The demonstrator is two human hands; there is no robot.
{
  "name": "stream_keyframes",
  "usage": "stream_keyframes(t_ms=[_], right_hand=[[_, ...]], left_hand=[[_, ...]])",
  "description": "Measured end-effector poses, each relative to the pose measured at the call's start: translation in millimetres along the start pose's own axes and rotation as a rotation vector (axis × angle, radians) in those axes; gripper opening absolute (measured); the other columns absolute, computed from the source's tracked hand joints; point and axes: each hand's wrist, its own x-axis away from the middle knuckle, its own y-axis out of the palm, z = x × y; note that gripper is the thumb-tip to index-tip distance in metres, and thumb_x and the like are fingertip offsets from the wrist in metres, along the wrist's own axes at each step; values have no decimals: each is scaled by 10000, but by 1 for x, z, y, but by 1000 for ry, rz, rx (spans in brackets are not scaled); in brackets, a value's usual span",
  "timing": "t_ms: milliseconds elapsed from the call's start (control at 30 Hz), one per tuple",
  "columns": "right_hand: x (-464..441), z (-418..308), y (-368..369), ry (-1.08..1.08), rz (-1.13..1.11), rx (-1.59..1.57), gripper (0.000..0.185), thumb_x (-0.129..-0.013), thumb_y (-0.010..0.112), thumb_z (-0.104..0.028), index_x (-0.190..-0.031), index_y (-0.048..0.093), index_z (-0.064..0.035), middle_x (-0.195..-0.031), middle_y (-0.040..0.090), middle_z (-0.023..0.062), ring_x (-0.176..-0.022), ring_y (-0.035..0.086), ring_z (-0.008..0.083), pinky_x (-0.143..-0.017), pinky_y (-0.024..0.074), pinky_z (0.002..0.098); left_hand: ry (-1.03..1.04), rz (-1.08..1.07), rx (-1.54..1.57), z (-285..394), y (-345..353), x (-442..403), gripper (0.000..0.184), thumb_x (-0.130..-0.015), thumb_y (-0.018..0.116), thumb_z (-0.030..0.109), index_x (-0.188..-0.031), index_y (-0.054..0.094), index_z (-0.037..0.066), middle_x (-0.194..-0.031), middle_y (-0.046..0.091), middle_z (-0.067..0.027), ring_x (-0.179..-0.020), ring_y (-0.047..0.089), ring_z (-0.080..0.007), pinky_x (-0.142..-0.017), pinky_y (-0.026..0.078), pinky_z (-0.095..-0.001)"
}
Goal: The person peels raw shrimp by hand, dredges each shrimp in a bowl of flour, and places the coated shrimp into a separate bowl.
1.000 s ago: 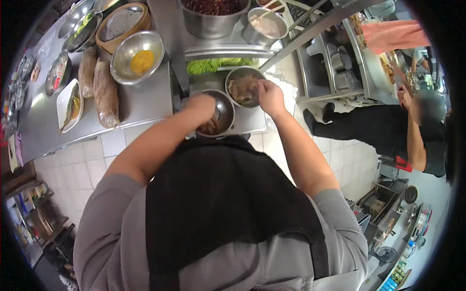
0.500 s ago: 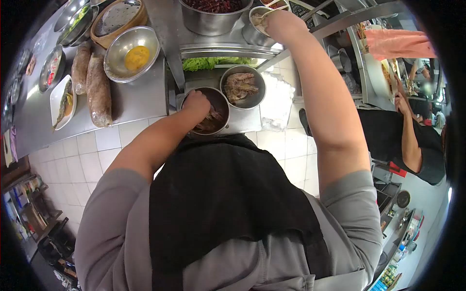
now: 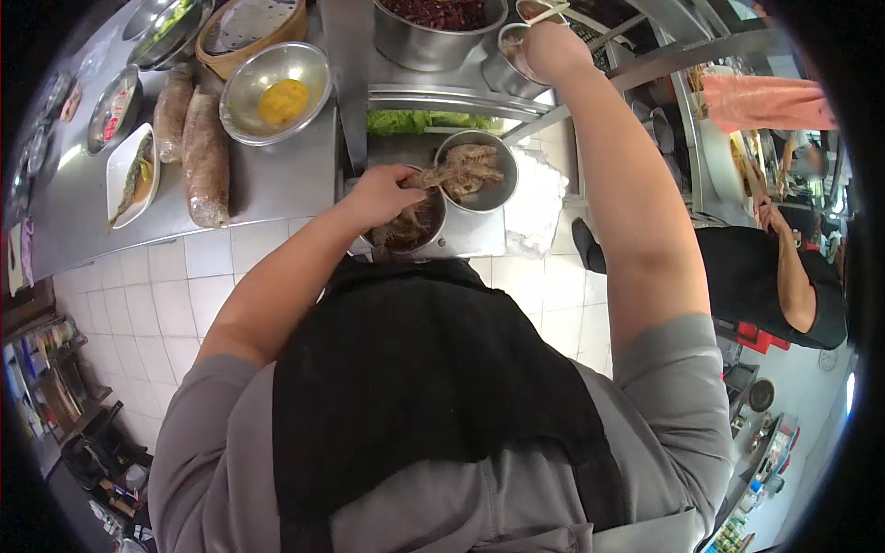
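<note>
My left hand pinches the end of a brown, ragged fish, which reaches over the rim of the right steel pot. Other brown pieces lie in that pot. Beneath my left hand is a second steel pot, holding dark liquid and more fish. My right hand is at the mouth of a steel canister with pale contents on the upper shelf. Its fingertips are hidden, so I cannot make out what they hold.
A steel bowl with egg, wrapped brown rolls and a white dish with a fish stand on the left counter. A large pot of dark red food is above. At the right, a person in black works nearby.
My left hand has come up out of the left pot, bringing a fish to the right pot's rim. My right hand stays at the canister. The view has shifted slightly.
</note>
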Motion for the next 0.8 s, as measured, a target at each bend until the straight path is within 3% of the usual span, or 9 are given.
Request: stream_keyframes(t_ms=[67,100,167,300,333,367,467,667,800], right_hand=[[8,-1,-4,38,126,-81,223,-816,545,-141,-955,704,-69,-1001,686,168,-900,670,313,-772,537,399],[13,-2,-7,28,183,-132,221,-817,544,-145,-955,703,-80,-996,686,166,-891,670,313,-762,537,400],[31,-7,-20,33,265,-296,200,-823,582,-193,-953,712,-115,-947,686,156,-859,673,277,-717,532,378],[101,-36,-26,-35,65,-986,181,-804,679,-178,-952,728,-85,-841,706,55,-767,647,109,-696,507,266],[129,-58,-40,51,-14,-1095,171,-828,658,-138,-952,723,-39,-825,695,6,-664,571,61,-622,477,237],[136,-62,-18,9,-37,-1155,160,-841,653,-118,-965,721,-43,-808,688,-1,-643,560,58,-611,475,232],[166,-86,-4,66,-178,-1357,161,-842,686,-110,-968,705,-11,-797,675,-2,-633,552,52,-590,461,208],[187,-99,11,101,-7,-1463,148,-872,650,-59,-996,672,19,-829,668,16,-675,556,56,-619,460,203],[193,-97,9,133,22,-1493,139,-876,647,-51,-992,664,23,-839,668,24,-683,560,63,-627,464,204]], left_hand=[[-96,-50,319,14,-4,11,339,-826,674,169,-1124,654,9,-918,686,-100,-837,644,-190,-766,501,-318],[-172,-87,526,9,-1,9,338,-873,649,155,-1172,621,0,-924,646,-13,-791,578,-104,-734,469,-263],[-195,-72,706,12,-1,11,366,-879,648,166,-1197,601,-9,-932,647,-23,-801,569,-94,-743,461,-257],[-182,-182,952,18,-7,14,402,-943,543,206,-1279,522,-13,-1065,646,-70,-859,569,-109,-789,453,-258],[-172,-221,1014,16,-8,12,403,-956,515,211,-1292,507,-12,-1092,644,-79,-871,571,-115,-797,453,-259],[-124,-255,1030,22,-10,15,401,-976,443,203,-1334,469,23,-1157,630,-63,-911,570,-122,-824,444,-263],[-101,-317,1015,45,-19,29,413,-971,442,204,-1358,450,61,-1169,621,-30,-974,560,-116,-860,429,-275],[10,-406,1198,63,-20,36,424,-945,475,186,-1365,478,128,-1162,607,27,-1007,544,-87,-811,393,-261],[24,-219,966,64,-10,32,466,-913,580,188,-1368,493,144,-1149,587,88,-906,472,-17,-723,324,-231]])
